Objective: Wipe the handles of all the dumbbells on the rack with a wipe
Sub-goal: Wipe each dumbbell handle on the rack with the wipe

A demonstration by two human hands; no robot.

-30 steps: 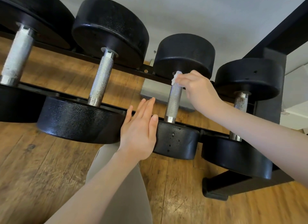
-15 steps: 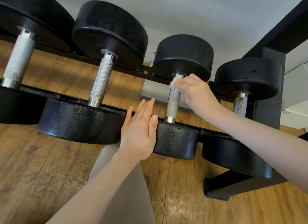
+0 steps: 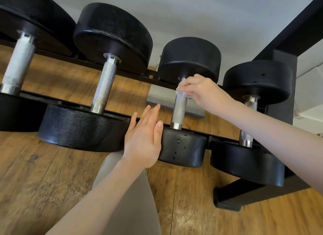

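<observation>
Below me I see a wooden floor (image 3: 52, 182) of warm brown planks with visible grain and a few darker knots and scuffs. A pale grey wall (image 3: 209, 16) fills the top of my view. Low against that wall, where it meets the floor, sits a flat grey metal box (image 3: 162, 96), partly hidden. At the far right I make out a white surface (image 3: 311, 87); too little shows to tell what it is. A beige trouser leg (image 3: 132, 203) runs up from the bottom edge.
</observation>
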